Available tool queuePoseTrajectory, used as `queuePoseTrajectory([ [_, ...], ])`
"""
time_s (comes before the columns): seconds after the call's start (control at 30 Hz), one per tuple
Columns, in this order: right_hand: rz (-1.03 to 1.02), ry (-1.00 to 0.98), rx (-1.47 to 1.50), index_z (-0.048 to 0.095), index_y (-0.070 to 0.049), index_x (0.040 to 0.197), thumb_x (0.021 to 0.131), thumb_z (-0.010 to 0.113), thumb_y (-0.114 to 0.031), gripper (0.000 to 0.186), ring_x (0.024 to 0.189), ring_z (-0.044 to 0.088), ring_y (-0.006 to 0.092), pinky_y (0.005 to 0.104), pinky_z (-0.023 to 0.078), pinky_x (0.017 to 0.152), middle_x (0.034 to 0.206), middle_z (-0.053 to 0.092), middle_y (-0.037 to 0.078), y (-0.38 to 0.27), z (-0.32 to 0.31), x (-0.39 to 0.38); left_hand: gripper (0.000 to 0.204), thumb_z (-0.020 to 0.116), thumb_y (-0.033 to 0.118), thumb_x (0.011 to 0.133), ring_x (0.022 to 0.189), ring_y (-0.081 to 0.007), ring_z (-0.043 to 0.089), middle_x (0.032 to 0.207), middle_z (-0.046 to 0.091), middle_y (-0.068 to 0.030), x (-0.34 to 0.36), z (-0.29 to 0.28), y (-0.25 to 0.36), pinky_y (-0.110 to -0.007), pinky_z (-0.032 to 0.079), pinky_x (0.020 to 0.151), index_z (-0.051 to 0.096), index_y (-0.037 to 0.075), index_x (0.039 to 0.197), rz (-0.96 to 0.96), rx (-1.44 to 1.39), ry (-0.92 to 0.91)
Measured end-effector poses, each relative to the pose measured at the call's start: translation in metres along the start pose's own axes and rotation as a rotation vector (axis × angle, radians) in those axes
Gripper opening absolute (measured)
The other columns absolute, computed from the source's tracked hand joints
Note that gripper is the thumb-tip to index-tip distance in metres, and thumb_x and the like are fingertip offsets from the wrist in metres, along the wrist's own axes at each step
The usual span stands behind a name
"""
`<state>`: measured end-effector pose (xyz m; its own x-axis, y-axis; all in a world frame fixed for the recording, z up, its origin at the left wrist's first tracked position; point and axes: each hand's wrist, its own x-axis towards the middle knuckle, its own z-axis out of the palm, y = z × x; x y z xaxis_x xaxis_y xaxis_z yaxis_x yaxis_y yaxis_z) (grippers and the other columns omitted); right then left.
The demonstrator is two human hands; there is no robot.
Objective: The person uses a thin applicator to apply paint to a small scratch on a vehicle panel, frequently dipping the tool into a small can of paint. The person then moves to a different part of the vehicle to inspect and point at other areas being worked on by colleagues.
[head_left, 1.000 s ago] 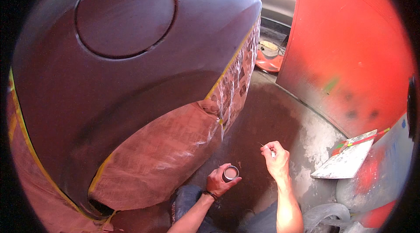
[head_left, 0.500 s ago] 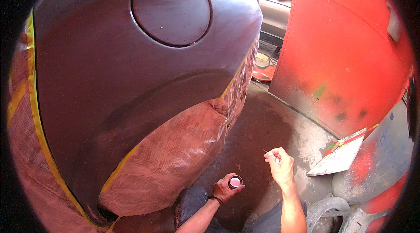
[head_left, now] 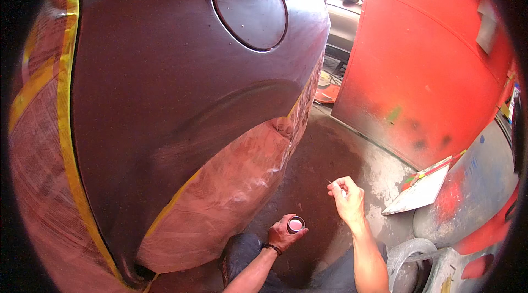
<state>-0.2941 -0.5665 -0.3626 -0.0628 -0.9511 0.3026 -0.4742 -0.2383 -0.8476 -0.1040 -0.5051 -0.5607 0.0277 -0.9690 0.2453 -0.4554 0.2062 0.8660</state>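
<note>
My left hand [head_left: 283, 233] grips a small round pot [head_left: 296, 225] with pink paint showing in its open top, low in the picture near my knee. Beside it, my right hand [head_left: 347, 199] pinches a very thin brush or stick [head_left: 332, 182] whose tip points up and left, a little above and right of the pot. Both hands hang just right of a dark maroon car body panel [head_left: 165, 106] with a round fuel flap [head_left: 250, 7]. Paper masking [head_left: 220, 205] edged with yellow tape covers the wheel arch under the panel.
A red wall [head_left: 429, 67] rises at the right. A flat white board [head_left: 419, 194] leans on the stained concrete floor [head_left: 330, 150]. A grey car [head_left: 341, 18] stands behind. A white bucket rim [head_left: 410, 254] sits at the lower right. More masking paper [head_left: 38, 144] covers the panel's left side.
The view has swung so the car panel and fuel flap sit further right and higher. Both hands stay close together; the pot's pink contents now show more clearly.
</note>
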Motion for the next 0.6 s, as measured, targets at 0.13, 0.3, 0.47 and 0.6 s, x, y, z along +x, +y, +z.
queuePoseTrajectory([
  [0.13, -0.082, -0.019, -0.075, 0.071, -0.002, 0.102, 0.103, 0.069, -0.017, 0.015, 0.082, 0.079, 0.0200, 0.0348, 0.060, 0.075, 0.088, 0.080, 0.013, -0.039, 0.004, 0.025, 0.073, 0.090, 0.056, 0.082, 0.109, -0.0348, 0.077, 0.117, 0.078, -0.0156, 0.001, -0.001, -0.002, -0.045, 0.062, 0.092, 0.065, 0.011, 0.134, 0.037, 0.024, -0.039],
  [0.3, -0.318, -0.100, -0.305, 0.069, -0.004, 0.101, 0.101, 0.069, -0.020, 0.016, 0.084, 0.076, 0.0407, 0.0481, 0.059, 0.073, 0.088, 0.076, 0.022, -0.077, 0.011, 0.049, 0.073, 0.089, 0.057, 0.083, 0.109, -0.0358, 0.076, 0.118, 0.077, -0.0157, 0.000, 0.003, -0.010, -0.045, 0.061, 0.092, 0.065, 0.011, 0.133, -0.017, 0.016, -0.052],
  [0.47, -0.318, -0.340, -0.591, 0.070, -0.002, 0.103, 0.094, 0.066, -0.014, 0.015, 0.094, 0.074, 0.0461, 0.0551, 0.059, 0.080, 0.093, 0.075, 0.025, 0.010, 0.003, 0.058, 0.072, 0.089, 0.056, 0.083, 0.110, -0.0363, 0.076, 0.120, 0.076, -0.0158, -0.003, 0.006, -0.011, -0.045, 0.061, 0.093, 0.064, 0.011, 0.134, -0.011, 0.017, -0.075],
  [0.6, -0.131, -0.636, -0.567, 0.075, -0.003, 0.109, 0.093, 0.065, -0.016, 0.023, 0.101, 0.075, 0.0448, 0.0532, 0.060, 0.087, 0.101, 0.077, 0.025, 0.030, -0.011, 0.065, 0.072, 0.089, 0.056, 0.084, 0.111, -0.0359, 0.076, 0.121, 0.076, -0.0164, -0.011, -0.001, 0.005, -0.044, 0.061, 0.095, 0.064, 0.010, 0.134, -0.018, -0.028, -0.020],
])
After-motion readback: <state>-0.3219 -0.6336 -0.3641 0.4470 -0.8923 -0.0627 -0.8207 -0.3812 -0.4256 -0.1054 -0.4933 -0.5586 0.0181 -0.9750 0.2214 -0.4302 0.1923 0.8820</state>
